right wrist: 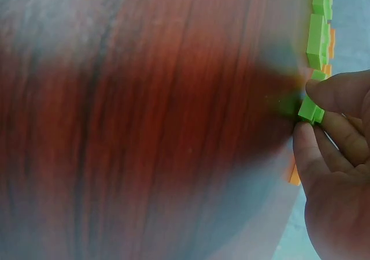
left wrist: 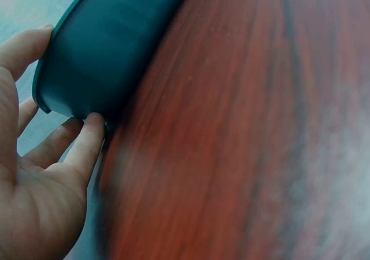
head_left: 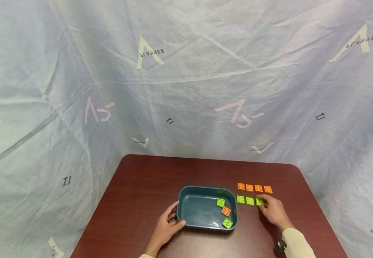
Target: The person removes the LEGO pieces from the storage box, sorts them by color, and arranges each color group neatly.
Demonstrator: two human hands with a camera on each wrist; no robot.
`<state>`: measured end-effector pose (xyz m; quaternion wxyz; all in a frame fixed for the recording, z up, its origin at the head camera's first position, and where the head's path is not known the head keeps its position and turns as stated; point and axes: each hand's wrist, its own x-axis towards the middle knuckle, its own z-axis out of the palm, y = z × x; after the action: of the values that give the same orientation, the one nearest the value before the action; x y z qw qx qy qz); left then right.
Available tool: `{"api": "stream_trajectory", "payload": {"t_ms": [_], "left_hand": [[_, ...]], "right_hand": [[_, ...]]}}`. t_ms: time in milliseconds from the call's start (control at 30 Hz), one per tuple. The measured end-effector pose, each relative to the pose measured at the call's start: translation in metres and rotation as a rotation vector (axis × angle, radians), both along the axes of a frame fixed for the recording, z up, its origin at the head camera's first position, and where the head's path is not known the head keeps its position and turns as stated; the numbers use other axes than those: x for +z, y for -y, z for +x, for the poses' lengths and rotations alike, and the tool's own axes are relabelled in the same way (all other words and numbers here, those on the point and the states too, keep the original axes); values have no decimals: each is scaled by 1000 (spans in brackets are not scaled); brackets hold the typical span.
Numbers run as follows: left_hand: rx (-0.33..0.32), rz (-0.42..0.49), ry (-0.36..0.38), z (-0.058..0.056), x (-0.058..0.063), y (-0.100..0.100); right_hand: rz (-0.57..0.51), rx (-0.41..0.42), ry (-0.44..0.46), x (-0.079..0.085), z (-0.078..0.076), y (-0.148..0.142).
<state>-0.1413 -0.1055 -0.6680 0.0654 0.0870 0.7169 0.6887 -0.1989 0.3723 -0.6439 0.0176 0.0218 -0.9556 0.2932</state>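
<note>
A dark teal tray (head_left: 202, 226) stands on the table with two green toy building blocks (head_left: 220, 202) and one orange block (head_left: 226, 211) inside, toward its right end. My left hand (head_left: 166, 226) holds the tray's near left corner, thumb at the front rim and fingers against the left side. In the left wrist view, fingertips (left wrist: 94, 120) rest low on the tray's wall (left wrist: 98, 58). To the right of the tray, my right hand (head_left: 274, 211) pinches a green block (right wrist: 312, 108) between thumb and fingers, at the right end of a green row.
Two more green blocks (head_left: 250, 201) lie left of the pinched one. Behind them runs a row of several orange blocks (head_left: 249, 187), studs up. The reddish-brown table (head_left: 135, 200) has rounded far corners, and a grey printed cloth (head_left: 186, 89) hangs around it.
</note>
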Motion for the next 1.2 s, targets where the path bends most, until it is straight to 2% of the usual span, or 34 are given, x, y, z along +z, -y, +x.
{"api": "stream_trajectory", "payload": {"t_ms": [567,867,1200], "left_hand": [[5,-13,-14,1,1,1],[3,-16,-4,1,0,2],[10,-32,5,1,2,1]], "right_hand": [[-1,2,-11,-2,-2,-1],[-39,-15,-15,12,4,3],[-80,8,-131,38,9,28]]}}
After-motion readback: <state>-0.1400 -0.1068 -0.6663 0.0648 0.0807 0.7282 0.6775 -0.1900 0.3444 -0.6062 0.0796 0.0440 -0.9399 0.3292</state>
